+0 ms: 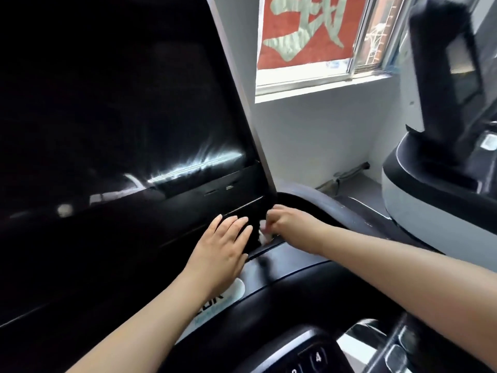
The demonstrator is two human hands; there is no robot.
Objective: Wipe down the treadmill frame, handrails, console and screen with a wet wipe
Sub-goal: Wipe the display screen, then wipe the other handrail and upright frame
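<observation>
The left hand [224, 246] lies flat with its fingers straight and slightly spread, palm down against the black lower panel of the treadmill console [188, 265], just under the big dark screen [115, 103]. It holds nothing; it only presses on the panel. The right hand [279, 224] sits just beside it, at the lower right corner of the screen housing, with its fingers curled down round a small bunched white wet wipe [265, 232]. Only a scrap of the wipe shows below the knuckles, pressed where the screen's corner meets the console ledge; most of it is hidden under the fingers, so its size and fold cannot be made out.

The screen is off and nearly black, with streaky glare along its lower edge, and its left and upper parts run out of view. A grey bezel [242, 90] edges its right side. Below the left wrist a white sticker [231, 292] with partial lettering is mostly covered by the arm. At the bottom edge, numbered console buttons [317, 358] are cut off; only a "4" reads clearly.

Behind, a window [322, 49] shows a red sheet with a large pale character, cropped at the top. To the right stands another machine [435, 184] in black and white, blurred and partly out of frame. A dark object on the floor by the wall is too blurred to identify.
</observation>
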